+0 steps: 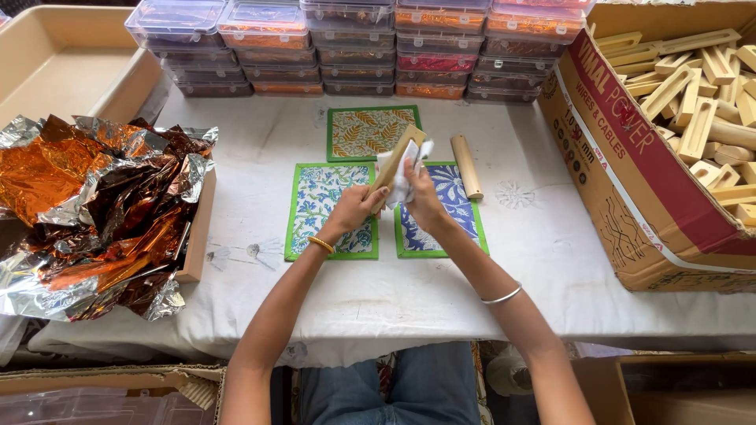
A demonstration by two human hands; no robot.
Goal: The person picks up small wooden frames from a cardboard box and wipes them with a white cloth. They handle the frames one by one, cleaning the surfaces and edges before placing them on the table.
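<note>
My left hand (356,206) grips a flat wooden piece (400,155) that tilts up and to the right. My right hand (421,198) holds a white cloth (406,175) pressed against that piece. Both hands hover over two green-edged printed cloth mats, a light blue floral one (319,206) on the left and a dark blue one (455,193) on the right. A third mat (366,131), green with yellow leaves, lies behind them. A short wooden rod (466,166) rests on the table just right of my hands.
A white cloth covers the table (472,291). Stacked clear lidded boxes (354,47) line the back. A cardboard box (622,181) full of wooden pieces stands at right. Crumpled orange and silver foil (94,212) fills a tray at left. A beige tray (63,63) sits far left.
</note>
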